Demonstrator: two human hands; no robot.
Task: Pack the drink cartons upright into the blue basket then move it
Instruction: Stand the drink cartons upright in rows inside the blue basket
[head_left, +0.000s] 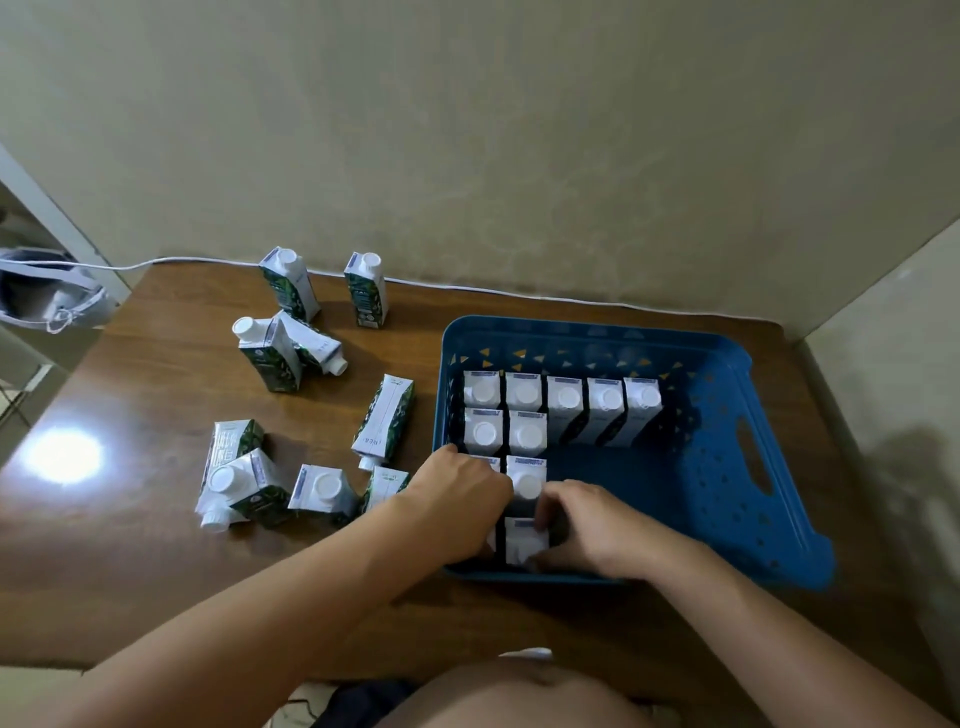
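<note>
Both hands work inside the near-left corner of the blue basket (727, 374), which sits on the right half of the wooden table (156, 545). The right hand (592, 525) pinches the newest carton (524, 540) between thumb and curled fingers, cap side up, apparently seating it against the basket's near wall. The left hand (457, 499) reaches down beside it with fingers curled over a neighbouring carton that it mostly hides; it likely steadies that carton so the row does not tip, though the exact grip cannot be told.

Packed cartons (566, 405) stand upright in tight rows from the far-left corner, caps up, five along the back and pairs in front, so each props the next. The right half of the basket holds none.

Loose cartons (384, 421) wait on the table left of the basket, some standing, several lying on their sides. The packing looks roughly half done; the move comes afterwards.
</note>
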